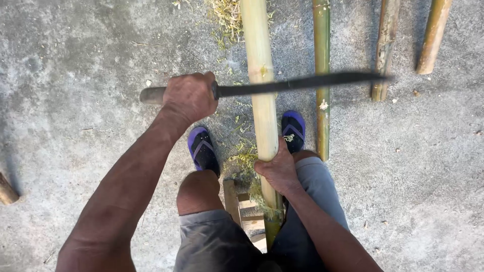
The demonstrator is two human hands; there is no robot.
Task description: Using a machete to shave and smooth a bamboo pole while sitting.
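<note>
Pale yellow-green bamboo, a long thick pole (pixel 262 100), runs straight away from the person between their knees and out over the grey concrete floor (pixel 75 75). The right hand (pixel 277 168) is wrapped around this pole just above the right knee, fingers curled closed on its round surface. The left hand (pixel 190 95), to the left of the pole and farther up it, is clenched in a full fist around the handle of a long dark-bladed machete (pixel 282 85). The blade lies crosswise over the pole, its edge at or just above the pole's skin; whether it touches cannot be told. Its tip reaches well past the pole to the right.

A foot in a blue and black flip-flop sandal (pixel 202 148) stands just left of the pole, and another (pixel 294 130) just right of it. Fine green shavings (pixel 244 156) lie scattered beside the pole near the sandals and again at its far end. A low wooden stool (pixel 237 201) shows under the pole between the legs. To the right of the pole lie a thinner green bamboo cane (pixel 321 75) close by, and two brownish canes (pixel 385 45) farther off.
</note>
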